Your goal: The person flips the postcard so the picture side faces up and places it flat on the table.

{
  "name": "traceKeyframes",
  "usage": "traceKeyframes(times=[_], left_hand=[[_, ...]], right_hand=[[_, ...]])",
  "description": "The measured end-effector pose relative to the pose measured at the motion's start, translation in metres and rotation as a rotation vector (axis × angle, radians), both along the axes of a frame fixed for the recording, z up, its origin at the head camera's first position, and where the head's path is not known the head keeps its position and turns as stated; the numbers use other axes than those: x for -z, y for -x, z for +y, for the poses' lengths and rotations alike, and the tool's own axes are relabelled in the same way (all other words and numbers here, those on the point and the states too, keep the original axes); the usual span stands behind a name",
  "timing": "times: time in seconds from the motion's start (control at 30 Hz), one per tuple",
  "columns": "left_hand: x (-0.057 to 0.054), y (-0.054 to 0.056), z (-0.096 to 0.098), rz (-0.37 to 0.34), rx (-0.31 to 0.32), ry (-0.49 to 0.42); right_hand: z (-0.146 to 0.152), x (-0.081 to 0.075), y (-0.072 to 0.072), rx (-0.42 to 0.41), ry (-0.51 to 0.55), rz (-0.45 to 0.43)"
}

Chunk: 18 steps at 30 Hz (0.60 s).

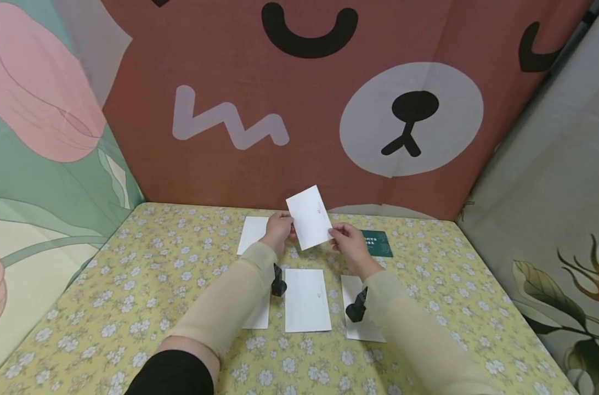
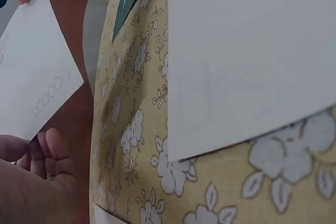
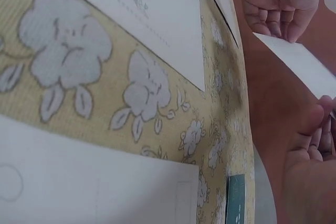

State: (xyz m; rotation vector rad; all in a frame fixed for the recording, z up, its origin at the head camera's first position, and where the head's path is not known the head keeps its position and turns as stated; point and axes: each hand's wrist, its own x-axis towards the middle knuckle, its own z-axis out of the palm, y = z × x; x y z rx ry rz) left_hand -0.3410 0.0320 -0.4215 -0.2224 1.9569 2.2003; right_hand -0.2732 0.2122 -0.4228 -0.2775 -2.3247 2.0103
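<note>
A white postcard (image 1: 309, 218) is held up tilted above the far part of the table. My left hand (image 1: 278, 230) pinches its left edge, and my right hand (image 1: 348, 244) pinches its lower right corner. In the left wrist view a row of small printed circles runs along the edge of this postcard (image 2: 39, 64). Below the hands, another white postcard (image 1: 308, 300) lies flat in the middle. One postcard (image 1: 252, 233) lies beside my left hand, and a dark green card (image 1: 377, 243) lies just beyond my right hand.
Two more white postcards lie flat, one (image 1: 258, 317) partly under the left forearm, the other (image 1: 363, 329) partly under the right wrist. A yellow flowered cloth (image 1: 171, 285) covers the table. Behind its far edge hangs a brown bear-print curtain (image 1: 220, 175).
</note>
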Motion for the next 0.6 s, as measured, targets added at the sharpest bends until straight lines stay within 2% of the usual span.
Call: traceKeyframes(times=[0.3, 0.6], left_hand=[[0.0022, 0.0033, -0.0023, 0.012, -0.022, -0.006], [0.0005, 0.0061, -0.0085, -0.005, -0.003, 0.005]], right_hand=[[0.0021, 0.0014, -0.0017, -0.012, 0.021, 0.026], [0.0073, -0.0016, -0.0014, 0.028, -0.058, 0.057]])
